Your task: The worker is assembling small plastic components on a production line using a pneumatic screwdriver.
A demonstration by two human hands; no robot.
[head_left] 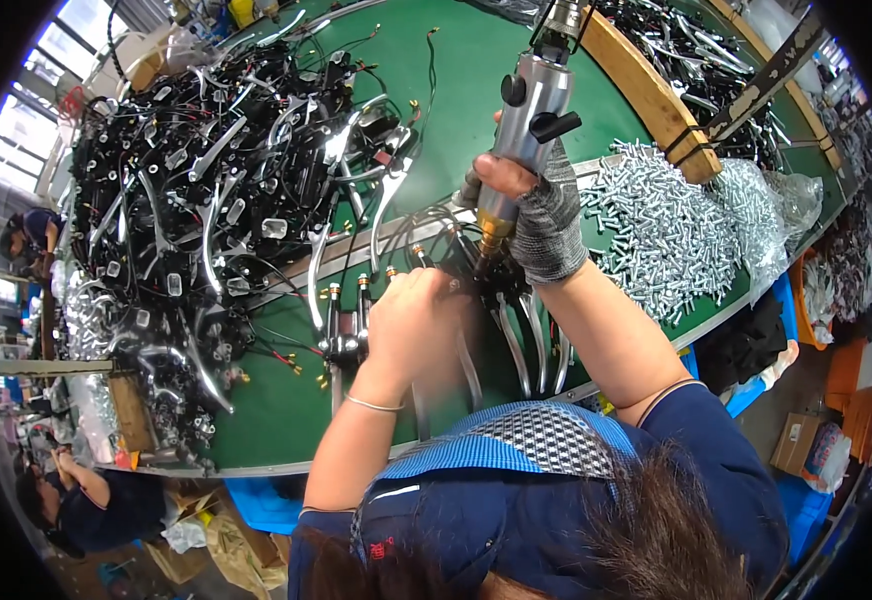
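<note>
My right hand (546, 215), in a grey fingerless glove, is wrapped round a silver power screwdriver (539, 110) that hangs from above. The driver's brass-coloured nose points down at a dark part beside my left hand. My bare left hand (418, 315) is curled, knuckles up, over a row of brake levers; what its fingers hold is hidden and slightly blurred. In that row, silver lever blades (531, 340) stick out toward me. Left of my left hand, a black brake lever assembly (344, 345) with brass-tipped ends lies on the green table (276, 425).
A big heap of brake levers with wires (206, 190) covers the table's left. At right lies a pile of small silver screws (656, 235) beside a clear plastic bag (771, 215). A wooden bar (646, 85) borders more levers at the far right. Other people (96, 500) work at left.
</note>
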